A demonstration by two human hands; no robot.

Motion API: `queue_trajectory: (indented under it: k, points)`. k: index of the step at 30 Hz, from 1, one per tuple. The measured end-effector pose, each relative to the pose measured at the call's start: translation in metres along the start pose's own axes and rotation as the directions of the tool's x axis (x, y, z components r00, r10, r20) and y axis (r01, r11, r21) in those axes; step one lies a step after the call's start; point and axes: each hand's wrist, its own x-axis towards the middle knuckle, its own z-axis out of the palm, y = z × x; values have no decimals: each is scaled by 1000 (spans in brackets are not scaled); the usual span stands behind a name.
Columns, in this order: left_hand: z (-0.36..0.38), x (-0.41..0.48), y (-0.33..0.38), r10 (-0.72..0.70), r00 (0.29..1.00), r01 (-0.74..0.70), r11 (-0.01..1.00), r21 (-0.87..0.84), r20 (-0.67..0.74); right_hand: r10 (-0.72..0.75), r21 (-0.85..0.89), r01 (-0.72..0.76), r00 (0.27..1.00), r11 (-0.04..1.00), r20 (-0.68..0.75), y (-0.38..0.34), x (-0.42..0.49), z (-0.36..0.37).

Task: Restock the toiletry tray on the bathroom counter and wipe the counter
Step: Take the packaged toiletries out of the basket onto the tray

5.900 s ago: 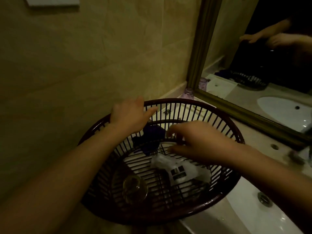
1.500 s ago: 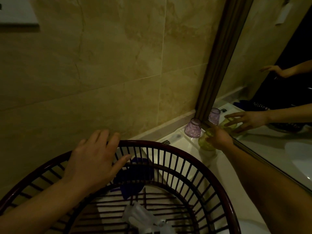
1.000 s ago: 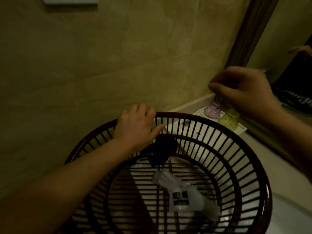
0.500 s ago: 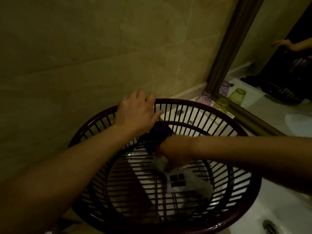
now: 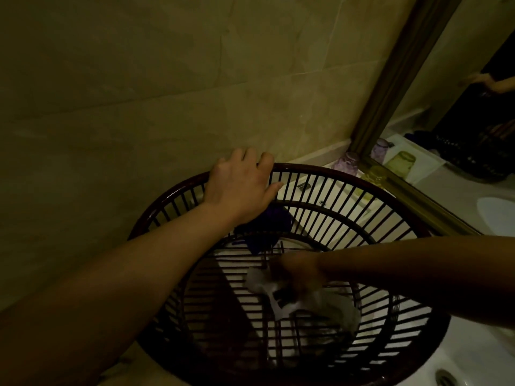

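Now, basket [image 5: 348, 178]: my right grip [image 5: 298, 271] had sunk lower inside than half a second before, and the clear packet [image 5: 320, 305] had bunched up beneath it.
Rim: my left grip [image 5: 239, 188] stayed put, fingers hooked over the far edge, thumb stretched along the bars.
Packet: right grip blurred, yet its fingers looked curled closed on the top.
Restock: the tray [image 5: 338, 196] sat on the counter [image 5: 125, 369] behind the basket, purple glass [image 5: 347, 162] and yellow glass [image 5: 374, 174] at its mirror [image 5: 390, 79] end.
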Motion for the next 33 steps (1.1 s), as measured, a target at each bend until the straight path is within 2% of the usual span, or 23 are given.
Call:
queue_trajectory:
  k: [2,5,6,10,14,16,18,22,25,30,33]
  points:
    - [1,1,0,3,1000,-4,1000,-8,-12,10,74,-8,1000,997,-25,1,2,-1]
    - [1,0,-1,1,1000,-1,1000,-13,-19,109,276,-100,994,956,-16,8,6,2]
    - [1,0,-1,0,1000,0,1000,-13,-18,121,285,-114,993,952,-10,9,7,2]
    - [1,1,0,-2,1000,2,1000,-11,-11,192,51,-189,980,981,-49,12,11,6]
    - [1,0,-1,1,1000,-1,1000,-3,-8,245,-121,-239,968,964,46,20,21,18]
    - [1,0,-1,6,1000,-6,1000,4,-7,286,-93,-280,956,956,60,24,26,21]
    - [0,0,-1,6,1000,-6,1000,4,-8,313,-40,-312,950,949,5,28,28,23]
    - [0,1,-1,12,1000,-12,1000,-3,-18,300,25,-299,943,954,-147,34,29,29]
    - [0,0,-1,9,1000,-10,1000,-6,-25,300,66,-294,947,954,-118,30,29,35]
    - [0,-1,-1,1,1000,-1,1000,-24,-18,209,-13,-212,971,977,-112,9,15,9]
    - [-2,-2,-2,2,1000,-2,1000,-12,-12,139,51,-134,984,990,-112,-4,-3,-21]
